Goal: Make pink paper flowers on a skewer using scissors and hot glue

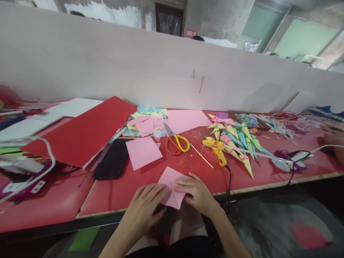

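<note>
A creased pink square of paper (170, 176) is at the table's front edge, its near corner sticking out past the edge. My left hand (146, 204) holds its left side, with bent fingers over the top and the thumb lower down. Across its right half lie the fingers of my right hand (197, 193), gripping that side with the thumb tucked below. Just beyond is a stack of flat pink paper squares (143, 152). Scissors (177, 141) with one red and one yellow handle lie behind the sheet, beside a thin wooden stick (201, 154).
A yellow glue gun (217, 149) lies right of the stick, its cord hanging off the edge. Behind it are coloured paper cones (242, 143). A black phone (113, 161), red board (88, 132) and power strip (27, 182) lie left. A person's hand (334, 141) shows far right.
</note>
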`<state>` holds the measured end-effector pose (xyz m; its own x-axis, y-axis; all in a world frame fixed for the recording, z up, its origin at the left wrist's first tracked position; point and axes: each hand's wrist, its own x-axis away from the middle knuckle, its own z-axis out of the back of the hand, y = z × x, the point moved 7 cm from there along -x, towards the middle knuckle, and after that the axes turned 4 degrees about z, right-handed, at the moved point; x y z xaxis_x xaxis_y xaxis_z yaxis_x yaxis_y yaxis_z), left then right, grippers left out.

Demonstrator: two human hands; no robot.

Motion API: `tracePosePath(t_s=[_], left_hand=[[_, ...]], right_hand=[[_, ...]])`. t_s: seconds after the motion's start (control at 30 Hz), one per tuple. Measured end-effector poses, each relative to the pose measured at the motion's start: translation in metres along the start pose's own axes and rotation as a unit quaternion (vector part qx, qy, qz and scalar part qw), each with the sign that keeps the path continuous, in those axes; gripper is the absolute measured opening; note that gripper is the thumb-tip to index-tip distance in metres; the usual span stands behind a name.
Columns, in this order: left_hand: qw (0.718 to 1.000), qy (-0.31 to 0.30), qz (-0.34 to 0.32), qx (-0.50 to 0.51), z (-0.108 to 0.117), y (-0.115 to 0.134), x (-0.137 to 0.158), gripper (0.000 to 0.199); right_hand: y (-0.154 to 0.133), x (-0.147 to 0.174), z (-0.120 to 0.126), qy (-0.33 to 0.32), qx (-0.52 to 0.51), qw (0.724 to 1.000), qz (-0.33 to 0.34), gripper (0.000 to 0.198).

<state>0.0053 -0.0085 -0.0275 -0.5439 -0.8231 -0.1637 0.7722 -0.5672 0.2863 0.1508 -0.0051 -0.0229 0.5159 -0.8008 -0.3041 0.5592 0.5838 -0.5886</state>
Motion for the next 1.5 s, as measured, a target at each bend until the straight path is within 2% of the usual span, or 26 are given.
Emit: tracePosePath(t_s=[0.17, 0.33, 0.47, 0.63, 0.77, 0.9, 1.0, 1.2, 1.5], left_hand=[[1.0, 0.002, 0.028, 0.002, 0.003, 0.004, -0.012, 0.029], [0.999, 0.031, 0.027, -0.009, 0.004, -0.001, -0.012, 0.022], [0.994, 0.089, 0.067, -0.002, 0.005, -0.006, -0.01, 0.029], [0.986, 0.107, 0.126, 0.022, 0.005, -0.014, -0.012, 0.026], [0.984, 0.076, 0.161, 0.006, 0.002, -0.018, -0.015, 0.026], [0.981, 0.017, 0.192, -0.036, -0.002, -0.02, -0.019, 0.024], [0.977, 0.001, 0.208, -0.057, 0.0, -0.02, -0.021, 0.022], [0.972, -0.001, 0.222, -0.072, 0.0, -0.018, -0.021, 0.022], [0.974, -0.028, 0.219, -0.053, -0.001, -0.02, -0.024, 0.023]], right_hand=[[0.004, 0.001, 0.001, 0.004, -0.031, 1.0, -0.002, 0.035], [0.01, 0.001, 0.008, 0.049, -0.056, 0.997, -0.03, 0.018], [0.015, -0.003, 0.007, 0.081, -0.041, 0.993, -0.07, 0.021], [0.024, -0.006, 0.003, 0.119, 0.029, 0.986, -0.113, 0.027], [0.026, -0.009, 0.0, 0.117, 0.118, 0.977, -0.133, 0.03], [0.023, -0.013, 0.0, 0.106, 0.209, 0.96, -0.151, 0.026], [0.021, -0.018, 0.0, 0.081, 0.248, 0.951, -0.167, 0.022], [0.021, -0.024, -0.001, 0.043, 0.282, 0.939, -0.192, 0.018], [0.023, -0.024, -0.003, 0.028, 0.288, 0.932, -0.217, 0.019]])
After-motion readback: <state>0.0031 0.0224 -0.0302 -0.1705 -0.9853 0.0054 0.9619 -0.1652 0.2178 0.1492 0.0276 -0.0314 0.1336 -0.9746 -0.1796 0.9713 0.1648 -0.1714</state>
